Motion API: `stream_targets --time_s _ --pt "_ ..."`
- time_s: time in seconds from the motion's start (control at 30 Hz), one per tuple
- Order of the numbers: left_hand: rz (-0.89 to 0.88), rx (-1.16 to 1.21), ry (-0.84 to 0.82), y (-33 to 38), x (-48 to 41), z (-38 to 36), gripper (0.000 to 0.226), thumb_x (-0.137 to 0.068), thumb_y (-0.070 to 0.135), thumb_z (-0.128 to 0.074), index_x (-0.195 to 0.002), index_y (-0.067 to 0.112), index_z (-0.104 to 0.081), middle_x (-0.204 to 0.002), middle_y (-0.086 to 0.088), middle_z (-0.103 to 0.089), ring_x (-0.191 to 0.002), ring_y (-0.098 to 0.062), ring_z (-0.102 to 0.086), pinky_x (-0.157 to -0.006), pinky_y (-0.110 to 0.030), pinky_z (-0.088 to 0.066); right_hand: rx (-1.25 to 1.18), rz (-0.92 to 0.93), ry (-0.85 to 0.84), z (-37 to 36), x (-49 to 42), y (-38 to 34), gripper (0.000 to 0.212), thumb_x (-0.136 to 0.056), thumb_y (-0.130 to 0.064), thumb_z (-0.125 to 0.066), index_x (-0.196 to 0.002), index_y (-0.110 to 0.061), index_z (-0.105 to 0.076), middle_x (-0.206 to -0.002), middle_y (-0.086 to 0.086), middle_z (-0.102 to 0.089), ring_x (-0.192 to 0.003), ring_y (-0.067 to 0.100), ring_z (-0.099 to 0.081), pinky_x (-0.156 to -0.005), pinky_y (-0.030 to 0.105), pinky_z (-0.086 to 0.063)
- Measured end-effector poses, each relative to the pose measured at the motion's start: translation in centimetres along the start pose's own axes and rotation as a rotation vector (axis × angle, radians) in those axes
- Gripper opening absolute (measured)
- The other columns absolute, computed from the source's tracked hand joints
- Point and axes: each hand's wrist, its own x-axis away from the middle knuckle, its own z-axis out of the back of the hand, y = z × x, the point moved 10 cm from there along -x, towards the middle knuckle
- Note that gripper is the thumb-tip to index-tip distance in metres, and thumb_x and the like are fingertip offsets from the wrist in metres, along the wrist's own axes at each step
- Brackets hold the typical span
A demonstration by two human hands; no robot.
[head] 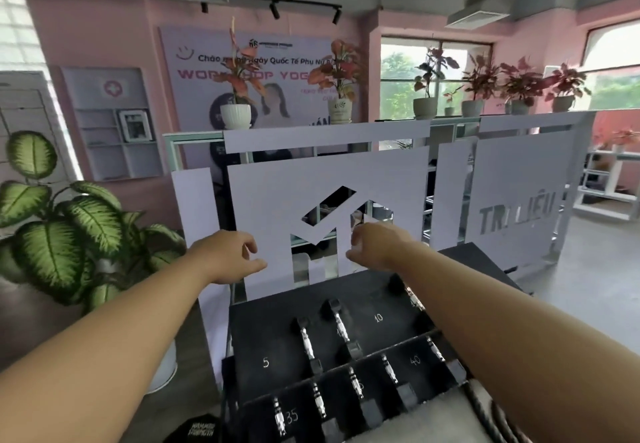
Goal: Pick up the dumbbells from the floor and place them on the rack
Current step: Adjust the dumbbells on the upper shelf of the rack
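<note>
A black dumbbell rack [263,332] with white weight numbers stands right below me. Two small dumbbells [341,328] with chrome handles lie side by side on its top shelf. Several more dumbbells [356,383] rest on the lower shelf. My left hand [228,255] and my right hand [377,247] are both stretched forward above the rack's back edge. Each hand has loosely curled fingers and holds nothing. My right forearm covers part of the rack's right side. No dumbbell on the floor shows.
A white cut-out partition [329,200] stands just behind the rack. A large green potted plant [65,231] is at the left. Potted red-leaf plants [485,86] line the ledge above. Grey floor opens to the right [588,287].
</note>
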Motion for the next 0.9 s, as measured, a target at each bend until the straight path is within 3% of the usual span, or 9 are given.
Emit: stream_targets --time_s 0.17,0.4,0.73,0.9 --pt "0.002 0.036 -0.073 8.0 8.6 -4.6 0.056 -0.076 0.076 -0.058 -0.115 0.037 -0.061 -0.108 0.016 -0.063 -0.095 -0.009 -0.061 -0.084 -0.035 -0.053 0.011 0.035 -0.031 -0.9 12.2 5.4 0.048 -0.093 -0.051 -0.055 -0.132 -0.024 -0.063 -0.134 0.004 -0.066 -0.121 0.030 -0.061 -0.101 0.047 -0.052" --pt "-0.092 0.036 -0.184 21.2 19.7 -12.3 0.051 -0.076 0.077 -0.058 -0.110 0.039 -0.062 -0.099 0.024 -0.062 -0.094 -0.010 -0.061 -0.085 -0.038 -0.053 -0.027 -0.064 -0.180 -4.9 27.0 15.2 0.043 -0.092 -0.050 -0.059 -0.125 -0.024 -0.065 -0.123 0.004 -0.068 -0.116 0.032 -0.063 -0.100 0.048 -0.052" --pt "-0.211 0.003 -0.268 34.0 25.4 -19.2 0.046 -0.075 0.077 -0.057 -0.108 0.045 -0.059 -0.100 0.025 -0.063 -0.095 -0.009 -0.060 -0.072 -0.034 -0.044 -0.142 -0.255 -0.237 -10.4 38.8 26.0 0.039 -0.085 -0.050 -0.060 -0.118 -0.029 -0.067 -0.119 0.002 -0.069 -0.115 0.031 -0.064 -0.098 0.043 -0.053" --pt "-0.289 -0.013 -0.324 38.9 26.9 -23.4 0.047 -0.078 0.072 -0.059 -0.114 0.042 -0.061 -0.105 0.023 -0.064 -0.096 -0.009 -0.059 -0.076 -0.034 -0.046 -0.154 -0.341 -0.292 -13.9 42.1 30.1 0.040 -0.085 -0.051 -0.059 -0.117 -0.028 -0.065 -0.121 0.003 -0.069 -0.114 0.032 -0.064 -0.096 0.043 -0.053"
